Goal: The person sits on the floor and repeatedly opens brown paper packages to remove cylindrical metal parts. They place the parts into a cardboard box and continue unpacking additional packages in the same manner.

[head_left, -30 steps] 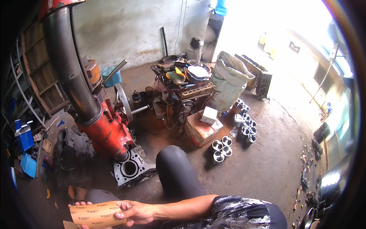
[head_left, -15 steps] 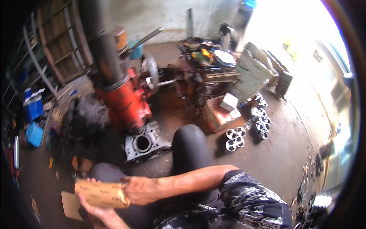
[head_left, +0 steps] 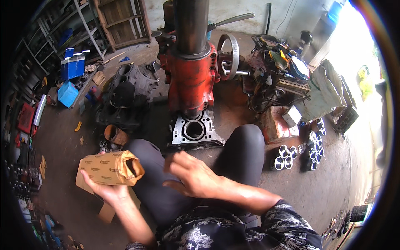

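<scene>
Little open room ahead of hands: grey engine block (head_left: 193, 131) just beyond knees. Left hand (head_left: 106, 189) cupped under rolled brown paper packet (head_left: 112, 168); right hand (head_left: 191, 177) half open beside it, empty

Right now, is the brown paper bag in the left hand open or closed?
Open. The paper bag lies sideways on the left hand, and its mouth gapes dark toward the right hand. What is inside cannot be seen.
</scene>
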The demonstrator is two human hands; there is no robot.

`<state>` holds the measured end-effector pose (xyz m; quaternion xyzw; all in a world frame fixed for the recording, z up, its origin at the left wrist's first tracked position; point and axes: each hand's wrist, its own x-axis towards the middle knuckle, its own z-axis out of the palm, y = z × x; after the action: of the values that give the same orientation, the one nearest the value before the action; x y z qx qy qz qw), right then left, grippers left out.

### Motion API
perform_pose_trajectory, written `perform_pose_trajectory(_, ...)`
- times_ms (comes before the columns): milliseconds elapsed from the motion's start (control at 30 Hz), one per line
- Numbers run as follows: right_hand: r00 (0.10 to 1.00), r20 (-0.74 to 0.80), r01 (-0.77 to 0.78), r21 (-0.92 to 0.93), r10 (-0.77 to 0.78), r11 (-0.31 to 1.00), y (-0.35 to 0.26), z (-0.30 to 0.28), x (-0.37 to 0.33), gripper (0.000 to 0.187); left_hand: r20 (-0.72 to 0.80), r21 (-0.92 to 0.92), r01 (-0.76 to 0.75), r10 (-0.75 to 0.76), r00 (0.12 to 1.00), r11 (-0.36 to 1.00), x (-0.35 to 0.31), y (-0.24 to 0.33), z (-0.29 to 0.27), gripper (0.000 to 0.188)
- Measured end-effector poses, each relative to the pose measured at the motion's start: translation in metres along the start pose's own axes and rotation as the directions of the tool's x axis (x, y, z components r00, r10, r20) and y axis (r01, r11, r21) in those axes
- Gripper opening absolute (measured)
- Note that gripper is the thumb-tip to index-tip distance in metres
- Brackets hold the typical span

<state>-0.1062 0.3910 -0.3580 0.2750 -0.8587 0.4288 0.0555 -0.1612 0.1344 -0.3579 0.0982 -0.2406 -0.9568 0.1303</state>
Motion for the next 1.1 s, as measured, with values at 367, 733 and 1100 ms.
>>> perform_pose_trajectory(367, 0.905, -0.15, 0.299, 0.889, 0.397, -0.346, 0.045, 0.028, 0.008, 0.088, 0.672, 0.686, -0.584, -0.07, 0.738, 0.434, -0.079, -0.051, -0.003, 0.043)
perform_pose_trajectory(733, 0.937, -0.046, 0.183, 0.91, 0.347, -0.373, 0.039, 0.039, -0.001, 0.092, 0.503, 0.652, 0.385, -0.752, 0.426, 0.653, -0.076, -0.056, -0.011, 0.045)
perform_pose_trajectory(1100, 0.781, -0.236, 0.349, 0.932, 0.578, -0.092, 0.046, 0.04, -0.002, 0.076, 0.279, 0.57, 0.106, -0.314, 0.908, 0.815, -0.108, -0.083, -0.017, 0.023)
